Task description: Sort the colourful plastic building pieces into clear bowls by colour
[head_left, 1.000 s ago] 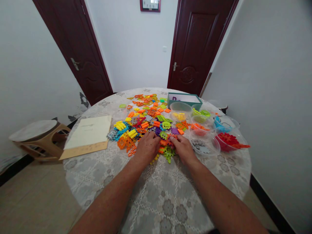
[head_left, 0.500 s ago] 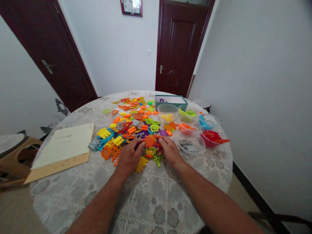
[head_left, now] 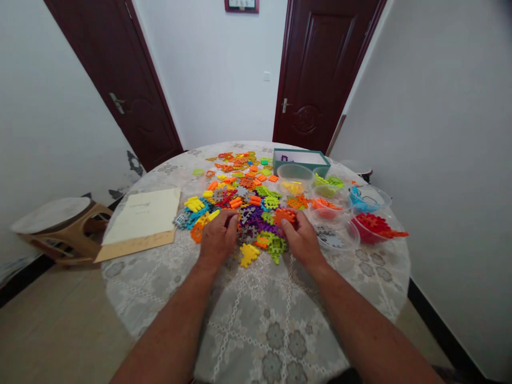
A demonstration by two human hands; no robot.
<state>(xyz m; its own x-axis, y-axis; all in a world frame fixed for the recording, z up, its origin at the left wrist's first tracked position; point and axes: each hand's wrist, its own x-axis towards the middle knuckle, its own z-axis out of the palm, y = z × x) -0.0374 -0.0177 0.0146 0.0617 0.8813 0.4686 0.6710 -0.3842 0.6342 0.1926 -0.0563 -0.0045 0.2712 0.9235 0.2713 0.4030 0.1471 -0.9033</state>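
Observation:
My right hand (head_left: 304, 240) is closed, its thumb and fingers pinching an orange interlocking plastic building piece (head_left: 283, 215) just above the right side of the pile. My left hand (head_left: 218, 239) is at the pile's front left with curled fingers; whether anything sits inside them is hidden. Purple pieces (head_left: 262, 216) lie between the two hands. In front of them rest a yellow toothed piece (head_left: 249, 255) and green pieces (head_left: 277, 247). Yellow tube-like pieces (head_left: 194, 204) and blue ones lie beyond my left hand.
Clear plastic bowls stand at right, including a bowl with red pieces (head_left: 390, 241) and a bowl with grey pieces (head_left: 347, 246). Behind them is a green-sided box (head_left: 303, 167). Paper sheets (head_left: 144, 216) lie on the left of the round table (head_left: 256, 330). A stool (head_left: 60, 224) stands beyond.
My hands have moved apart. The orange piece that was between both hands is now in my right hand alone. The camera view has shifted, so everything appears further right.

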